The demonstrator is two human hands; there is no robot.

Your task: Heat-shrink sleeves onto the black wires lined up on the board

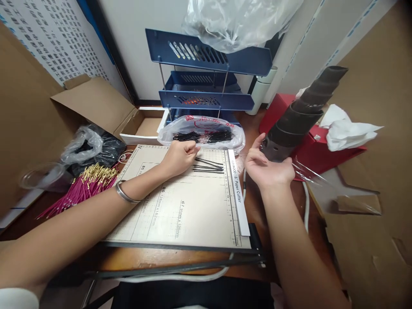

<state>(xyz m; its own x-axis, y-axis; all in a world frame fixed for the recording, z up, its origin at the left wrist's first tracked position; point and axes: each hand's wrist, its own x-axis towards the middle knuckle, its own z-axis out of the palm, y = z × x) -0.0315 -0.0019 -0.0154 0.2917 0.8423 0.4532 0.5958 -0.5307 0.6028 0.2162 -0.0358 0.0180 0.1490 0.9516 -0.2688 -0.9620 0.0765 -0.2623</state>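
My left hand (180, 158) is closed in a fist over the top of a cream paper cutter board (199, 206). Beside its fingers several thin black cords (209, 166) lie side by side, their right ends at the ruled edge. Whatever the fist holds is hidden. My right hand (270, 168), palm turned up, has its fingers and thumb around the lower end of a dark stepped tube (292, 122), which tilts up to the right. Behind the board, a clear plastic bag (238, 139) holds many more black cords (217, 137).
At left lies a bundle of magenta cords with gold tips (92, 184), near an open cardboard box (96, 103). A blue tiered rack (206, 101) stands behind. Right are a red tissue box (334, 148) and a white cable (306, 206). The cutter's black arm (180, 267) runs along the front.
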